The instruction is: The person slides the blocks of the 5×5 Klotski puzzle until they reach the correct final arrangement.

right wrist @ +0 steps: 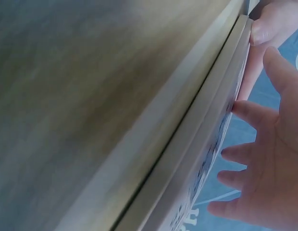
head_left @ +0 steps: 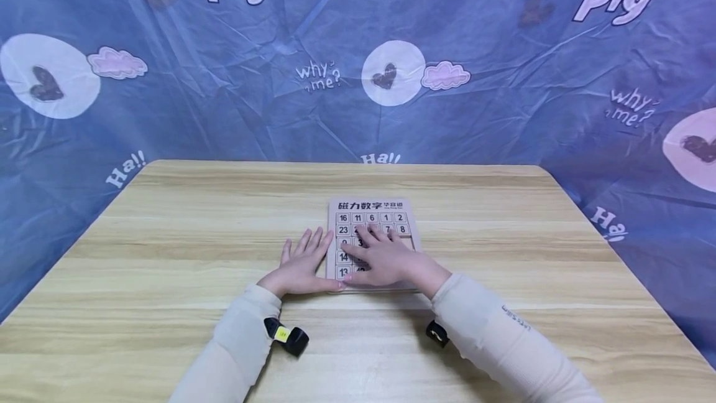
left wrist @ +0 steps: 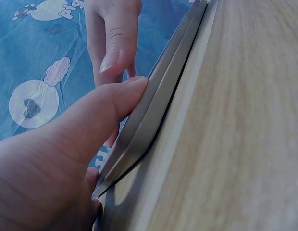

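Blue printed sheeting [head_left: 313, 17] fills the upper part of the head view, and a wood-grain tabletop [head_left: 196, 235] spreads across the lower part. At the middle of the frame, slightly below centre, a number-tile board [head_left: 334, 211] lies flat, its title strip toward the top. It looks close to square, so no long axis stands out. The right hand [head_left: 387, 261] comes in from the lower right and lies over the middle of the board, fingers straight and spread on the tiles, gripping nothing. The left hand [head_left: 302, 271] lies along the board's left edge, fingers straight and pointing up the frame, thumb reaching to the lower-left corner; it braces rather than clasps. What matters most is that a pale gap [head_left: 413, 242] shows at the right end of the third row, below the 8 tile [head_left: 402, 229]. It lies to the right of the spread fingertips, and the right hand is the nearer one.

In the left wrist view, the left thumb touches the board's edge at centre, with the right hand behind it at upper middle.

In the right wrist view, the board's side runs diagonally from lower middle to upper right; the right fingers extend toward its face, and part of the left hand shows at upper right.
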The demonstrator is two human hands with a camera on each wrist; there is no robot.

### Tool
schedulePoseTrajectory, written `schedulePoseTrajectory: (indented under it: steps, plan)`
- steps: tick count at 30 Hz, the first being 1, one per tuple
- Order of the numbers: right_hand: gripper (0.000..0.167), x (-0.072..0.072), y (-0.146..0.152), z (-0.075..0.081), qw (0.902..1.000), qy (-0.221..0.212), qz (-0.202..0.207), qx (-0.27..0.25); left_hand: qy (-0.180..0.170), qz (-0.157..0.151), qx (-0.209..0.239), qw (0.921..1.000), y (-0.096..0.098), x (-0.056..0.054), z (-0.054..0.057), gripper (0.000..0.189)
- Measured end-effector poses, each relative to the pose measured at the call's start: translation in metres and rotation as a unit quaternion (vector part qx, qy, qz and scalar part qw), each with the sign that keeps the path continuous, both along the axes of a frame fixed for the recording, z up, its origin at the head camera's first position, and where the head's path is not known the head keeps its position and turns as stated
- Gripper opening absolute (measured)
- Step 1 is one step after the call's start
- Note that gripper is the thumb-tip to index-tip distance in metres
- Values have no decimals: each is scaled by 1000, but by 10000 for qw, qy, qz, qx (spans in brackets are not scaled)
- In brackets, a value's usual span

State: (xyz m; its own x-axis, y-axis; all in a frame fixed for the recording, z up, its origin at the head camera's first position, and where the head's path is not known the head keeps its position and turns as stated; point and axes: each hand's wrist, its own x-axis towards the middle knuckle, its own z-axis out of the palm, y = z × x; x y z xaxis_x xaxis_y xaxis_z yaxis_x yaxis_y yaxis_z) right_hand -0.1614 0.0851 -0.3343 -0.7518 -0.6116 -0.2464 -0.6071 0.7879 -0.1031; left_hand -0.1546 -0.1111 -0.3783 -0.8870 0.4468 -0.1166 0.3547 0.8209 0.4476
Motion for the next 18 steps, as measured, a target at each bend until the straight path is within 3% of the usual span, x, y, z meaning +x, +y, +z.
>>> schedulePoseTrajectory:
  steps: [10,18]
  plan:
    - [66,0,16,0,9996,-74,-251,-43,6,-8,-65,10000,0,-1,-2,104]
    - [68,1,20,2,9997,52,-217,-68,-22,17,-20,10000,0,0,-2,104]
